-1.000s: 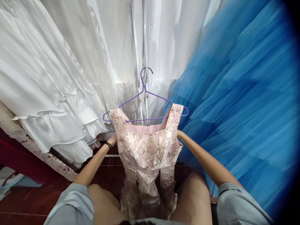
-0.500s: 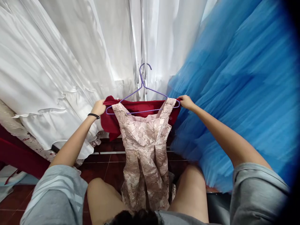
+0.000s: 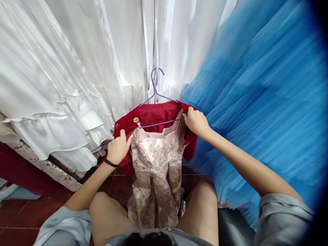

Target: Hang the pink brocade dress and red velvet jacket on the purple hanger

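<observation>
A pink brocade dress hangs on a purple hanger in front of me. Over the hanger's shoulders lies a red jacket, its front edges drawn forward over the dress straps. My left hand, with a black band at the wrist, is closed on the jacket's left front edge, close to a pearl flower ornament. At the other shoulder my right hand grips the right front edge beside the dress strap. The lower end of the dress hangs between my knees.
White gowns hang behind and to the left. A blue tulle gown fills the right side. Below is a dark red tiled floor, and a black seat shows at lower right.
The red jacket, stretched out behind the hanger before, now wraps over its shoulders. Both hands have come inward and toward me, the left one lower.
</observation>
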Demonstrator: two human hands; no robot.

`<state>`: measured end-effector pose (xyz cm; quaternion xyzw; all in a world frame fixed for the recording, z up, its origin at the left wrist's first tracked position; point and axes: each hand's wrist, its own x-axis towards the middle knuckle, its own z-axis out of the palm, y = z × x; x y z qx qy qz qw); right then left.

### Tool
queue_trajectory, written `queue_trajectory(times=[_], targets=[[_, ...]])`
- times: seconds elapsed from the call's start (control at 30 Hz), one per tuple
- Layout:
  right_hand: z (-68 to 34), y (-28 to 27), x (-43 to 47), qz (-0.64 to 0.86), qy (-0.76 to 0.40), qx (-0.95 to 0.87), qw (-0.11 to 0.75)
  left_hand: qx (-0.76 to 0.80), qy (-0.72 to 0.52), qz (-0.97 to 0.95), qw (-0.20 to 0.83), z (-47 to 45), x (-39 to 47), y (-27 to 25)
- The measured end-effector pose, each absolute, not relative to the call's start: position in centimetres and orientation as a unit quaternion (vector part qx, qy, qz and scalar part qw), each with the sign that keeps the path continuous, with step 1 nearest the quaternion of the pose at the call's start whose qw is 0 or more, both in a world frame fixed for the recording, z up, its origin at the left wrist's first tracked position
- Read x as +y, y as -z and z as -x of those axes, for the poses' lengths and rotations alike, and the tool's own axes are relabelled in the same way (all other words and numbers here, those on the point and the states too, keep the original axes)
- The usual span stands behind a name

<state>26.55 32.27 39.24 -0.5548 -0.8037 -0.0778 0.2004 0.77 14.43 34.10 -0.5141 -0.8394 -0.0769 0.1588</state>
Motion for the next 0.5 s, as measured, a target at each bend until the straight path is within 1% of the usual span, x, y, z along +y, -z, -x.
queue_trajectory(times=[0.1,0.17,0.27,0.33,0.43,0.5], targets=[[-22.7,-40.8,30.3,0.508,0.029,-0.823,0.253,-0.805,0.130,0.566,0.122,-5.2,15.4,-34.8],[-20.4,-41.1,29.3,0.487,0.006,-0.832,0.265,-0.777,0.155,0.605,0.075,-7.5,16.5,-34.4],[-18.7,-39.8,28.6,0.475,-0.026,-0.851,0.222,-0.771,0.126,0.624,0.009,-8.5,18.7,-32.1],[-19.0,-38.3,28.6,0.442,-0.060,-0.876,0.186,-0.784,0.100,0.612,-0.012,-7.6,19.7,-30.7],[-20.6,-36.2,28.1,0.413,-0.072,-0.891,0.175,-0.773,0.107,0.625,-0.013,-5.4,19.9,-30.9],[-21.6,-35.1,27.7,0.433,-0.044,-0.879,0.195,-0.749,0.166,0.640,0.041,-4.0,19.7,-32.5]])
